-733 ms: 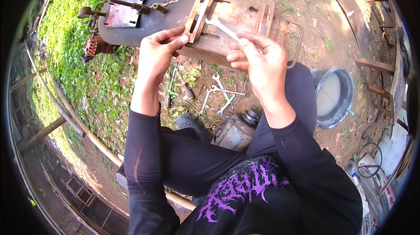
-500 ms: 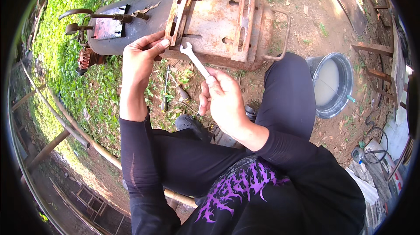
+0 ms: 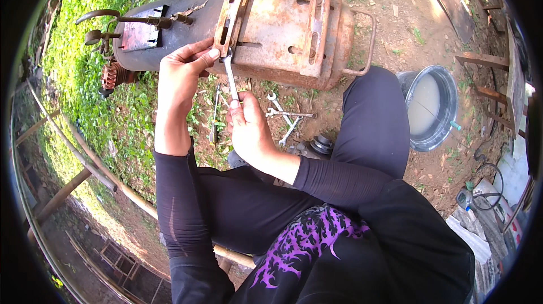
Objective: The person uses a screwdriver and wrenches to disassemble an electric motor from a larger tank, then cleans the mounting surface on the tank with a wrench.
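Rusty tank [image 3: 277, 26] lies just past the fingers [image 3: 195, 51] of your left hand [image 3: 180, 80]. Bucket [image 3: 448, 103] of cloudy liquid, well right of them. Slotted bracket [image 3: 229, 14] spans the tank; left fingers pinch its near end, almost closed. Your right hand [image 3: 249, 131] has its fingers curled round a wrench [image 3: 231, 77], open end by your left thumb. Loose wrenches [image 3: 297, 115] right of your right fingers.

Bars [image 3: 231, 14] on tank [image 3: 274, 29], wrenches [image 3: 291, 115] before it, bucket [image 3: 448, 97] at right
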The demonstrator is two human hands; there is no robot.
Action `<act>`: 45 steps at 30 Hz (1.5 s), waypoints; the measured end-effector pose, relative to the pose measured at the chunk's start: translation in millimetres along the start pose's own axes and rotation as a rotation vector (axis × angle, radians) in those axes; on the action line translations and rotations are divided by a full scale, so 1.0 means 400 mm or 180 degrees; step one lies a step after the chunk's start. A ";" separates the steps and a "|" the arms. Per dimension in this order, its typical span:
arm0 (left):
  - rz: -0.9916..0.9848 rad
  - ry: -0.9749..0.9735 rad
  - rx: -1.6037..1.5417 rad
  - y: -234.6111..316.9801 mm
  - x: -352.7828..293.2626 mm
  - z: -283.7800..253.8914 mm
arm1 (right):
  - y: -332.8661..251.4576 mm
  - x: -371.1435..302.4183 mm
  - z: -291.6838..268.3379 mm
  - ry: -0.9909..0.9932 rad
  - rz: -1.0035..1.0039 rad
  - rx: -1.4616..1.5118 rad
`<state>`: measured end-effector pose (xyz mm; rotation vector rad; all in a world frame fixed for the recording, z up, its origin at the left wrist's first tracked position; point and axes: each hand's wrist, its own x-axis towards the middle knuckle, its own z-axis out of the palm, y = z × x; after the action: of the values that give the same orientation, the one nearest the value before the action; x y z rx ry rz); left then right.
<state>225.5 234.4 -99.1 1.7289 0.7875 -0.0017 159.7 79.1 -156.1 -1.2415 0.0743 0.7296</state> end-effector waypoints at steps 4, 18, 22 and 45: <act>-0.0038 -0.0018 0.0088 0.005 0.000 -0.002 | -0.001 0.015 0.021 0.0071 0.0071 0.0142; 0.0006 0.0015 -0.0016 0.001 0.001 0.001 | -0.009 0.028 0.076 0.0175 0.0563 0.1162; -0.0008 -0.0011 0.0003 -0.001 -0.003 -0.004 | -0.007 0.039 0.066 0.0172 0.0389 0.0766; 0.0054 0.0085 0.0152 0.006 -0.009 0.008 | -0.164 0.077 -0.079 0.0677 0.1167 0.2389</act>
<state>224.9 229.6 -96.7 1.7840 0.7981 0.0142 229.3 57.0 -126.0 -0.5769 0.7026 0.7776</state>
